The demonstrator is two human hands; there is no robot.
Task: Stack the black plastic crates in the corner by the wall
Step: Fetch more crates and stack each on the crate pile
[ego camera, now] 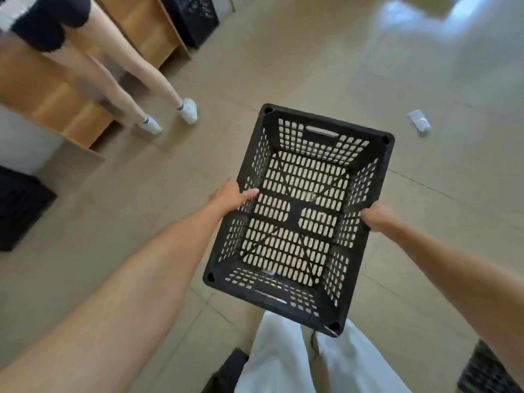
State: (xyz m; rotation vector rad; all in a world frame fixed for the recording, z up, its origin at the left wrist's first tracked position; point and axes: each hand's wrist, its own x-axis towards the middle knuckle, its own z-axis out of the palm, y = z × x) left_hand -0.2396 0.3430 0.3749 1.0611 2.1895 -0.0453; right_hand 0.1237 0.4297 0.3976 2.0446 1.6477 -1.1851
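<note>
An empty black plastic crate [300,217] with perforated walls and floor hangs above the tiled floor, open side up, held between both hands. My left hand [229,195] grips its left rim, thumb over the edge. My right hand [378,215] is closed on the right rim. Another black crate [195,18] stands at the far top beside a wooden desk. A further black crate [19,205] sits at the left edge. Part of a black crate [487,370] shows at the bottom right corner.
Another person's legs [122,80] in white shoes stand at upper left in front of wooden desks [71,109]. A small white object [419,122] lies on the floor to the right. My white trousers [297,358] show below the crate.
</note>
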